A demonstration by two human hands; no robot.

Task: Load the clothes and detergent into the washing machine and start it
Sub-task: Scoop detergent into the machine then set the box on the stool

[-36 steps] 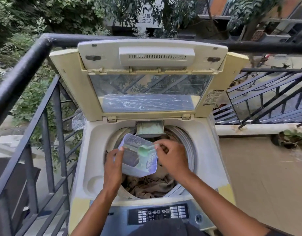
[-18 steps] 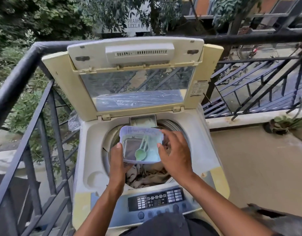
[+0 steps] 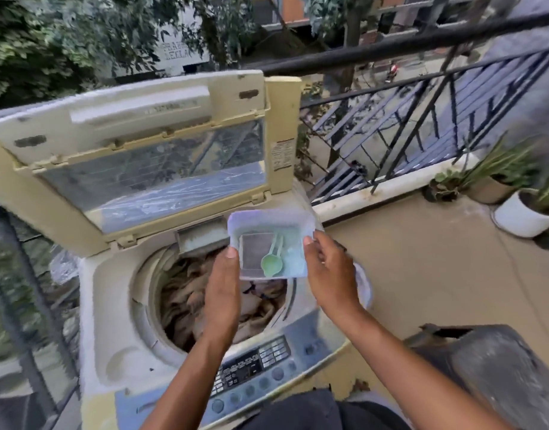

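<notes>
1. Washing machine (image 3: 112, 305), lid raised: its drum holds brown clothes (image 3: 186, 293).
2. Above the drum's right rim, the detergent tub (image 3: 293, 225) holds a green scoop (image 3: 271, 264), handle pointing away.
3. Left hand (image 3: 222, 290) and right hand (image 3: 332, 274) fingers grip the tub's sides.

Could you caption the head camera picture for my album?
Both hands (left hand, right hand) hold a clear plastic tub with a green scoop over the open, clothes-filled washing machine.

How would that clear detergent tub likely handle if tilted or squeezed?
The clear plastic tub looks thin-walled, so it probably flexes under a squeeze. It seems light, since the left hand and right hand hold only its sides. Tilted, the loose green scoop would likely slide.
</notes>
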